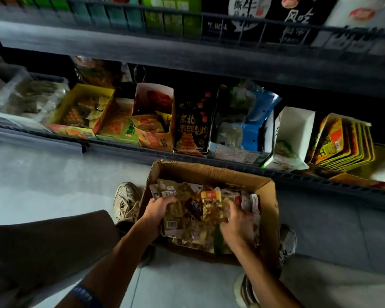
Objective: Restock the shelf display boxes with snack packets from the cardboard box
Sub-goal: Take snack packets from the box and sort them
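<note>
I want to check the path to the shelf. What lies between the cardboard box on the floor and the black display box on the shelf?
In the head view, only the dark shelf edge lies between the cardboard box and the black display box.

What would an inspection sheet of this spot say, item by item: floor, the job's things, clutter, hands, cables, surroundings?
Surface: pale floor, bare where it shows.
Job's things: open cardboard box on the floor, full of mixed snack packets; display boxes on the lower shelf, among them a yellow box and a black box.
Clutter: nothing seen.
Hands: left hand and right hand both in the box, fingers curled on packets.
Cables: nothing seen.
Surroundings: upper shelf with blurred stock; a shoe either side of the box.
</note>
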`<state>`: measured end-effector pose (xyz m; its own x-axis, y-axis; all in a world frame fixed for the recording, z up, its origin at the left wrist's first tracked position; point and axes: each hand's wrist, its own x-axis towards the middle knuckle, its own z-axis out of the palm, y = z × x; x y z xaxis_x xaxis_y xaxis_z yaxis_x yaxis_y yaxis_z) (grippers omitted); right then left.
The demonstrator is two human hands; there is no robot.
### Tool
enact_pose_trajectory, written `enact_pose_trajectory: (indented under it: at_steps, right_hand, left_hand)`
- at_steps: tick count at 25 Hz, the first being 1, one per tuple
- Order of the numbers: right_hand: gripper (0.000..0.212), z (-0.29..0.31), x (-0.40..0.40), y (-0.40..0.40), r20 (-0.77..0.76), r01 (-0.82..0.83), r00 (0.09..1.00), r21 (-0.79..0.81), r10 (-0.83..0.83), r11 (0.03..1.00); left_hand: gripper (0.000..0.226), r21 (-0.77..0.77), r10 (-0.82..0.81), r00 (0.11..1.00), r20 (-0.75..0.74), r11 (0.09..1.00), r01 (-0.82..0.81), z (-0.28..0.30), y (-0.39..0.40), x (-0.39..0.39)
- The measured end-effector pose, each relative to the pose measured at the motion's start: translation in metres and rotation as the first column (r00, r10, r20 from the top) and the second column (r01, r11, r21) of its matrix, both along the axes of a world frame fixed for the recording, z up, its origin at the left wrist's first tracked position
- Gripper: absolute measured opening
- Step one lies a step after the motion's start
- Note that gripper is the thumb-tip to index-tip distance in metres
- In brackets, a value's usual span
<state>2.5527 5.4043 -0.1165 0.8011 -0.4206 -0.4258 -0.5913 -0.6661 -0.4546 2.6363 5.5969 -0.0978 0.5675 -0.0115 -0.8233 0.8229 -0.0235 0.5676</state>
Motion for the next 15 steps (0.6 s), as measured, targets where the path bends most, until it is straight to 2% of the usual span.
enact_pose_trajectory:
  at_steps: [1,3,4,6,7,8,10,12,14,15]
  right_hand:
    - [0.056,-0.006,0.006,-0.007,0.101,-0.036,0.994,-0.134,0.049,0.990]
    - [0.057,-0.019,0.025,-0.020,0.251,-0.094,0.954,-0.274,0.165,0.957]
    - [0.054,-0.027,0.036,-0.023,0.239,-0.203,0.928,-0.317,0.285,0.926]
    - [0.043,-0.042,0.061,-0.014,0.143,-0.487,0.840,-0.224,0.523,0.844]
    - [0.038,-0.055,0.070,-0.003,0.102,-0.592,0.787,-0.155,0.609,0.791]
    - [0.033,-0.066,0.078,0.010,0.081,-0.658,0.738,-0.135,0.670,0.741]
    - [0.033,-0.094,0.092,0.035,0.062,-0.731,0.664,-0.156,0.745,0.664]
    - [0.052,-0.104,0.112,0.051,-0.017,-0.757,0.651,-0.090,0.759,0.648]
    - [0.069,-0.108,0.130,0.056,-0.187,-0.778,0.617,0.003,0.765,0.628]
    - [0.071,-0.106,0.137,0.058,-0.257,-0.803,0.574,0.006,0.777,0.595]
  left_hand:
    - [0.046,-0.018,0.022,1.000,-0.012,1.000,-0.023,-0.008,0.002,0.001]
    - [0.051,-0.052,0.059,0.997,-0.050,0.997,-0.062,-0.021,0.003,0.001]
    - [0.049,-0.043,0.085,0.993,-0.077,0.995,-0.089,-0.028,0.005,0.003]
    - [0.023,0.028,0.104,0.992,-0.077,0.994,-0.102,-0.034,0.010,0.005]
    - [0.009,0.050,0.086,0.995,-0.057,0.995,-0.084,-0.038,0.013,0.004]
    - [0.005,0.071,0.037,0.999,-0.030,0.997,-0.035,-0.043,0.017,0.002]
    - [0.015,0.108,-0.126,0.989,0.079,0.987,0.117,-0.053,0.022,-0.008]
    - [0.034,0.091,-0.228,0.952,0.203,0.973,0.214,-0.053,0.025,-0.017]
    - [0.038,0.127,-0.201,0.962,0.186,0.976,0.179,-0.061,0.029,-0.017]
    - [0.035,0.150,-0.180,0.970,0.165,0.976,0.156,-0.063,0.031,-0.016]
